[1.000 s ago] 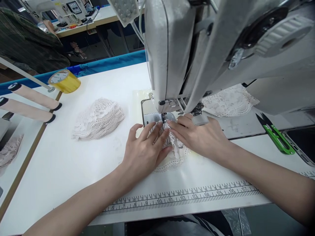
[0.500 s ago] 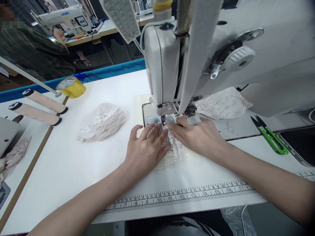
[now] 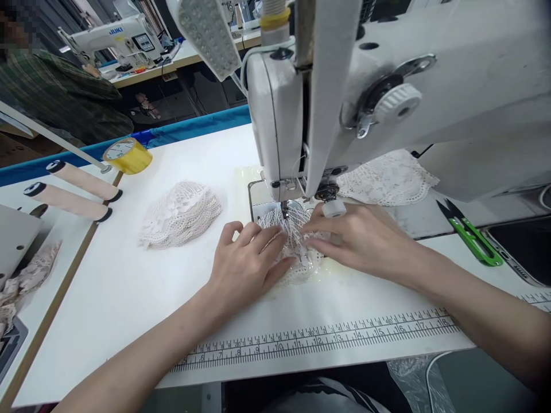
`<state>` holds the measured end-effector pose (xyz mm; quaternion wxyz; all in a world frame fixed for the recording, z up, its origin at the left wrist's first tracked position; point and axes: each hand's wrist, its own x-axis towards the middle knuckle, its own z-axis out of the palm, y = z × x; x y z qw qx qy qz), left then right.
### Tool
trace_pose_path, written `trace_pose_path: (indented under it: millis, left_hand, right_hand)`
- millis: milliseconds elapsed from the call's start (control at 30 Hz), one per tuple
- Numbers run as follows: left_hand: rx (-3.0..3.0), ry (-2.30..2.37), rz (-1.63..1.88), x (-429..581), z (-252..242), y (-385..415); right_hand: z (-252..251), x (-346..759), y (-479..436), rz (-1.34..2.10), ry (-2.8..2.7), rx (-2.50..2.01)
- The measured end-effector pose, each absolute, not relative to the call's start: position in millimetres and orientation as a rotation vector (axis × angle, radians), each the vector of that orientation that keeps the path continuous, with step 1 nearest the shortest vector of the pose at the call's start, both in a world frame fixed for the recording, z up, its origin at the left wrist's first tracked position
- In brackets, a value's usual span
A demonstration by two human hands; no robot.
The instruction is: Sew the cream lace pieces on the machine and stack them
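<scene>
A white lace piece (image 3: 297, 252) lies under the needle and presser foot (image 3: 284, 210) of a sewing machine (image 3: 279, 115). My left hand (image 3: 245, 255) rests on the lace's left side, its fingers bent but apart and the thumb stretched toward the lace. At the right edge of the lace, my right hand (image 3: 357, 235) has its fingertips and thumb closed on the fabric, just below the machine's thread tension knob (image 3: 334, 208). The metal needle plate (image 3: 262, 211) shows partly behind the lace.
A stack of lace pieces (image 3: 181, 215) sits left; more lace (image 3: 387, 178) lies behind my right hand. Green thread snips (image 3: 473, 238) and a phone (image 3: 523, 252) are right. Yellow tape (image 3: 128, 156) and thread cones (image 3: 71, 201) stand left. A person (image 3: 55, 92) works beyond.
Both hands have drawn slightly back from the needle and apart, uncovering more lace around the presser foot. The lace has moved a little away from me. The view has shifted slightly.
</scene>
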<state>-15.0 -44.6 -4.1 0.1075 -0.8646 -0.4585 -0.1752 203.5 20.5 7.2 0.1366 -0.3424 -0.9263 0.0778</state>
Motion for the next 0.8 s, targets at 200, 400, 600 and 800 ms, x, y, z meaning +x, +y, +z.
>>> trace_pose_path:
  millis: [200,400,600,800]
  left_hand:
    - [-2.941,-1.177,-0.245,-20.4,12.1,-53.7]
    - [-2.903,-2.157,-0.327,-17.7,26.0,-54.7]
    - [-2.953,-2.225,-0.265,-15.0,34.2,-30.0]
    - [-2.998,-2.186,-0.221,-16.1,27.9,0.9]
  right_hand:
    - [18.9,213.8,21.1,0.836,-2.761,-0.912]
    - [16.6,212.2,24.6,1.098,-2.537,-1.056]
    - [9.9,203.0,21.9,0.646,-2.569,-0.97]
    - [3.5,195.7,23.5,0.435,-2.295,-0.981]
